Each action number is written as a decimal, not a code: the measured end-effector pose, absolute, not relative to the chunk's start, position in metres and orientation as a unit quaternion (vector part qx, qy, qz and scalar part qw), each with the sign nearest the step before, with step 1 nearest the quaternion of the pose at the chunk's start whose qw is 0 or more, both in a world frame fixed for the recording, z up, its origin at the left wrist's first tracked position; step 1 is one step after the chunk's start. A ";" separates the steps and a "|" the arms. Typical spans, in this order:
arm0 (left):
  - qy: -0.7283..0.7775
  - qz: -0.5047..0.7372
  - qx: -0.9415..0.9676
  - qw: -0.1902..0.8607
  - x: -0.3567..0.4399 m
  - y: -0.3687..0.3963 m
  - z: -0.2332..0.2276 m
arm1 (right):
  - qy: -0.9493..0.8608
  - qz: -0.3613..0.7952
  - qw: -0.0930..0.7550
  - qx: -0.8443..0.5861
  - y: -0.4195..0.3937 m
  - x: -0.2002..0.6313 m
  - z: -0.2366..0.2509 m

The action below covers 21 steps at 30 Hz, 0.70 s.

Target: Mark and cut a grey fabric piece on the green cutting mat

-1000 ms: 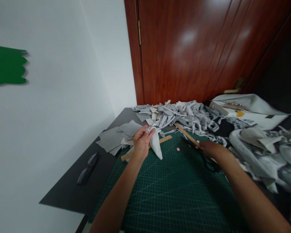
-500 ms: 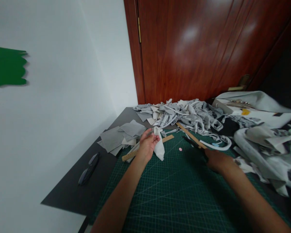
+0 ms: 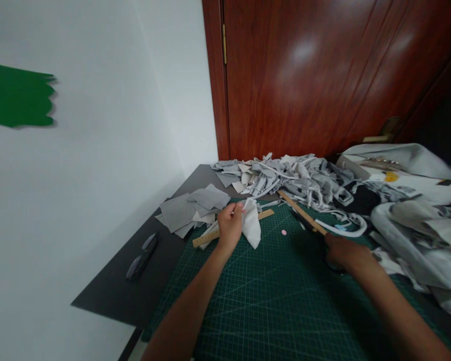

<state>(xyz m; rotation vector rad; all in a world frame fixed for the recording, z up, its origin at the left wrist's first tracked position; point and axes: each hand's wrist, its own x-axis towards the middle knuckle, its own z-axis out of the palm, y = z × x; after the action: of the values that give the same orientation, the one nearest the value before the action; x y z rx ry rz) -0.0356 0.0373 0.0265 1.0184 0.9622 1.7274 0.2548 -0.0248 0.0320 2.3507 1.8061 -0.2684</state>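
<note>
My left hand (image 3: 230, 223) is closed in a pinch on the top of a pale piece of fabric (image 3: 251, 225), which hangs down above the green cutting mat (image 3: 263, 301). Beneath that hand lies a wooden ruler (image 3: 205, 239), partly covered. My right hand (image 3: 346, 250) is wrapped round the black handles of a pair of scissors (image 3: 304, 219), their dark blades pointing away to the left. Alongside the blades runs a second wooden strip (image 3: 295, 204), its near end reaching my right fingers. A small pink disc (image 3: 284, 232) rests on the mat between my hands.
Grey fabric pieces (image 3: 180, 210) lie at the left, with eyeglasses (image 3: 143, 255) nearer on the dark table. A heap of fabric scraps (image 3: 293, 175) lines the back by the wooden door (image 3: 304, 75). At the right are crumpled cloth (image 3: 417, 240) and a white box (image 3: 413, 180).
The fabric in my left hand has turned and shows a wider face, and my left fingers have curled in more. My right hand still grips the scissors. The whole view has shifted slightly.
</note>
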 end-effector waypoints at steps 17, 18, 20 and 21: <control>0.322 0.663 0.483 0.473 -0.028 0.033 0.029 | 0.639 -0.120 0.077 0.756 -0.011 0.245 0.013; 0.329 0.663 0.506 0.443 -0.028 0.032 0.028 | 0.634 -0.113 0.074 0.762 -0.012 0.242 0.013; 0.337 0.655 0.561 0.378 -0.027 0.028 0.028 | 0.632 -0.105 0.072 0.765 -0.015 0.236 0.012; 0.337 0.647 0.589 0.347 -0.028 0.025 0.029 | 0.633 -0.102 0.073 0.764 -0.016 0.234 0.013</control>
<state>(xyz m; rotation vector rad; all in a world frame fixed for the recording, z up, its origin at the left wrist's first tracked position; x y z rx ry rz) -0.0278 0.0250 0.0285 1.5289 0.8748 1.6772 0.2337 -0.0164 0.0126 2.2939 1.9030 -0.3076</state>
